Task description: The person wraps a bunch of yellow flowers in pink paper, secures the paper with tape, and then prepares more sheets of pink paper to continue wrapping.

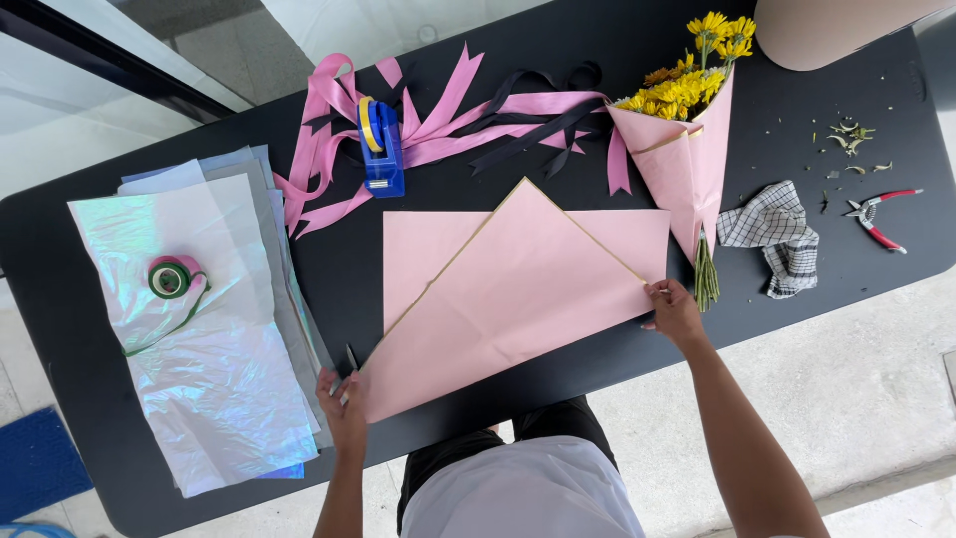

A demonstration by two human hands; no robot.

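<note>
A pink wrapping sheet (518, 289) with a thin gold edge lies on the black table (797, 319), set cornerwise over a second pink sheet (423, 254). My left hand (344, 403) pinches the top sheet's near left corner at the table's front edge. My right hand (674, 309) presses its right corner flat. A bouquet of yellow flowers (687, 80) wrapped in pink paper lies just beyond my right hand, stems pointing toward me.
Pink and black ribbons (448, 115) and a blue tape dispenser (380, 149) lie at the back. Iridescent and grey sheets (199, 329) with a green tape roll (169, 277) lie left. A checked cloth (782, 234), red-handled pruners (876, 214) and stem scraps lie right.
</note>
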